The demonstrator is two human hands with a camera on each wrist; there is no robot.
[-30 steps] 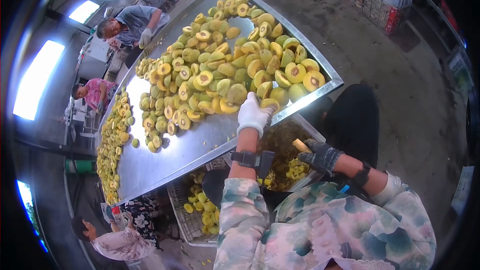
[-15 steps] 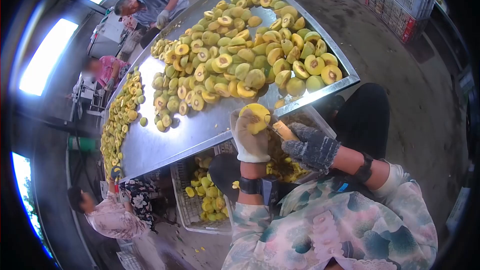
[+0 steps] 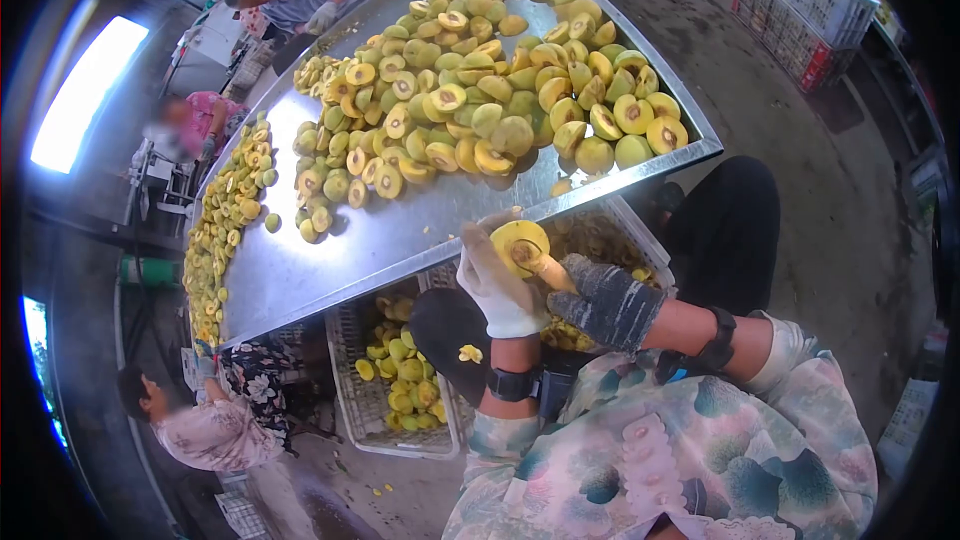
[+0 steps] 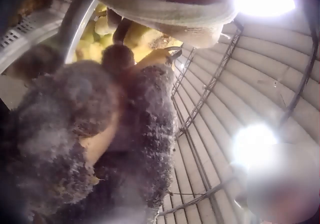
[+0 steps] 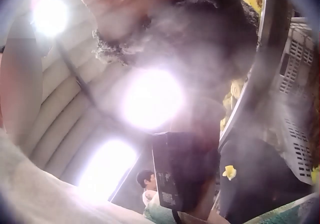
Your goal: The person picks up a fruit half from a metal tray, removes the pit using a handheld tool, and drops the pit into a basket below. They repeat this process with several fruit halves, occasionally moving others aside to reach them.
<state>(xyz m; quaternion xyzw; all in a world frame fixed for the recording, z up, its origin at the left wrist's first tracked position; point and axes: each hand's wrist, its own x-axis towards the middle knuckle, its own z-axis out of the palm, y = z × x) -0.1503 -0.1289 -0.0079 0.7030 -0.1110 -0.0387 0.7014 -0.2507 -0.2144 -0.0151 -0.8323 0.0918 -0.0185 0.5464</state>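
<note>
My left hand [image 3: 495,290], in a white glove, holds a yellow peach half [image 3: 518,238] with its cut face up, just below the tray's near edge. My right hand [image 3: 612,308], in a dark grey knit glove, grips a small pitting tool by its pale wooden handle [image 3: 552,273]. The tool's front end meets the hollow at the middle of the peach half. Its curved metal tip [image 4: 175,50] shows in the left wrist view, beyond the dark gloved fingers [image 4: 155,119]. In the right wrist view the dark glove [image 5: 200,34] is hazy and hides the tool.
A metal tray [image 3: 400,240] bears a large heap of peach halves [image 3: 470,110]. Below it stand a crate [image 3: 345,395] of fruit and another crate [image 3: 650,245] under my hands. A yellow scrap [image 3: 470,352] lies on my dark trouser leg. Other people [image 3: 215,430] work around the tray.
My left hand has come back from the heap on the tray with a peach half. My right hand has brought the tool up and left to the fruit's cut face.
</note>
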